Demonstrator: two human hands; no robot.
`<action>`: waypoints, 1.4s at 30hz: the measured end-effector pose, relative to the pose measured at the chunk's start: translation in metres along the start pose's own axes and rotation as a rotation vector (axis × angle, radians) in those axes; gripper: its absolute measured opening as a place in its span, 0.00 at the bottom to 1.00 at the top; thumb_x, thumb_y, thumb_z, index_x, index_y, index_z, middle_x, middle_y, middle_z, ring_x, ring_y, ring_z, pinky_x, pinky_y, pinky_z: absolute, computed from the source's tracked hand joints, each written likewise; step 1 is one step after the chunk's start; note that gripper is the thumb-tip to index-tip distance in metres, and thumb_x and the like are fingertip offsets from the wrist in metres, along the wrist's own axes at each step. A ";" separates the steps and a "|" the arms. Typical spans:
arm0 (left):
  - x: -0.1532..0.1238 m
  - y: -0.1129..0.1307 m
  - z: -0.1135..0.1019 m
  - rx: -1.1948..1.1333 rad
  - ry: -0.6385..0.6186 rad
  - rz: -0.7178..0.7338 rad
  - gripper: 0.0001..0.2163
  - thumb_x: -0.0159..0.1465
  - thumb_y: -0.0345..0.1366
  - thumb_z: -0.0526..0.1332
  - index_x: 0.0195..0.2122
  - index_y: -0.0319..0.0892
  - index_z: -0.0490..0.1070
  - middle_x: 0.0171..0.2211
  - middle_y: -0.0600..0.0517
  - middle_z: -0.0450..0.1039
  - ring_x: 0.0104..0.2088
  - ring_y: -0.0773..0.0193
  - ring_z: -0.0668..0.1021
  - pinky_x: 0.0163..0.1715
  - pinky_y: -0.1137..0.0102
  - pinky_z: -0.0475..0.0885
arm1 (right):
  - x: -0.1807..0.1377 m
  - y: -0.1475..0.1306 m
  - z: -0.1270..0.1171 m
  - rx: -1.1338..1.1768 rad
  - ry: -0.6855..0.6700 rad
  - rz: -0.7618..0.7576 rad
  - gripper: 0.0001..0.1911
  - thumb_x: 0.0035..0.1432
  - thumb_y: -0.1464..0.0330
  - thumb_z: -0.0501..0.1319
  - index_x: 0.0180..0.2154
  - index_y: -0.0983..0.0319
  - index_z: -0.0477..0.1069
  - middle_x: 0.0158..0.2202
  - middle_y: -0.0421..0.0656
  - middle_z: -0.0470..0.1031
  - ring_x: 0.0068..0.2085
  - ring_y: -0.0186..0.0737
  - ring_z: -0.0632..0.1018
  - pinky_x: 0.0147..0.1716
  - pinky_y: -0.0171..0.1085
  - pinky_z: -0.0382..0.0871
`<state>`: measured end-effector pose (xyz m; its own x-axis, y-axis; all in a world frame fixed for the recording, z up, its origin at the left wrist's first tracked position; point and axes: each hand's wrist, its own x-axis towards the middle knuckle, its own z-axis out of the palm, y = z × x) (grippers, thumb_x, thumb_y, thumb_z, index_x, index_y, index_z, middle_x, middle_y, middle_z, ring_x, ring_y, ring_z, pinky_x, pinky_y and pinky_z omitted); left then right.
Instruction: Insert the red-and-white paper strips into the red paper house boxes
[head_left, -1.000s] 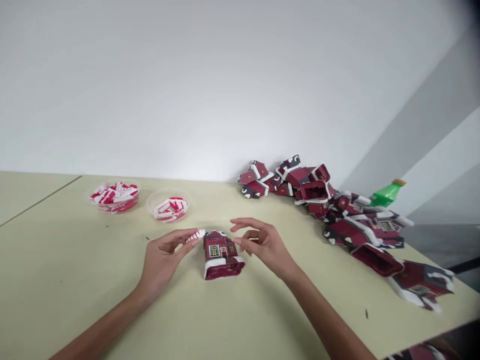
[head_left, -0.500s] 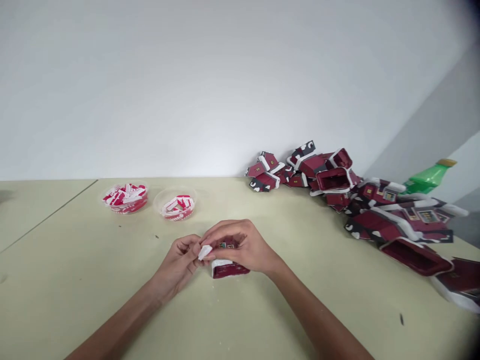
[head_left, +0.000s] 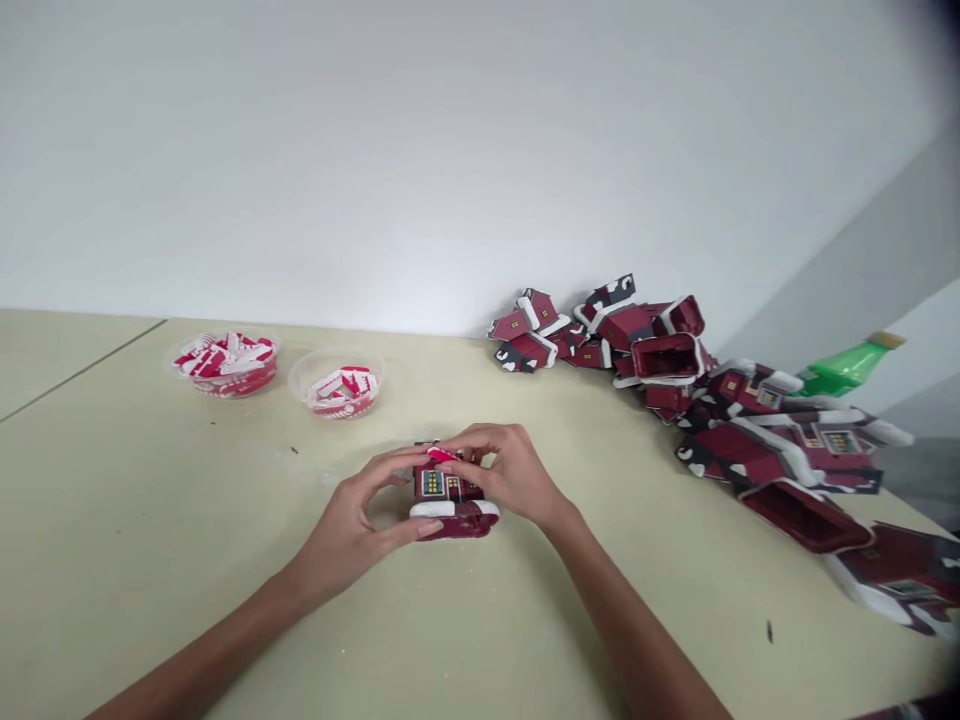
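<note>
A small dark-red toy house (head_left: 433,484) with painted windows lies on the table in front of me, its hollow, white-rimmed base facing me. My left hand (head_left: 360,510) grips it from the left, thumb on the white rim and fingers at its far edge. Between the thumb and fingers of my right hand (head_left: 514,475) is a small red-and-white piece (head_left: 444,455), pressed against the upper part of the house. The right fingers hide much of the house's right side.
Two clear tubs, one fuller (head_left: 236,385) and one less full (head_left: 341,408), hold red-and-white pieces at the back left. Many similar houses (head_left: 667,358) are heaped along the right, beside a green bottle (head_left: 844,370). A pale wall (head_left: 360,160) rises behind the table (head_left: 225,560).
My left hand has left the small piece and taken hold of the house. My right hand has brought the piece, now red side showing, onto the house. The view has shifted slightly.
</note>
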<state>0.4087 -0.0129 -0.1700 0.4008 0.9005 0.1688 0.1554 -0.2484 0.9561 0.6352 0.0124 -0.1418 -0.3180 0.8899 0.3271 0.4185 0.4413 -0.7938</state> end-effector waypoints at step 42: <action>0.012 0.004 -0.013 0.400 -0.042 0.333 0.24 0.58 0.42 0.73 0.56 0.52 0.75 0.59 0.48 0.74 0.58 0.52 0.76 0.59 0.54 0.73 | -0.024 -0.030 -0.011 -0.407 -0.221 -0.104 0.15 0.73 0.71 0.51 0.47 0.60 0.78 0.43 0.44 0.75 0.43 0.40 0.75 0.44 0.41 0.69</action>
<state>0.4024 0.0019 -0.1608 0.5217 0.7366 0.4303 0.3432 -0.6430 0.6846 0.6395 -0.0212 -0.1209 -0.5306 0.8123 0.2421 0.6603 0.5752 -0.4829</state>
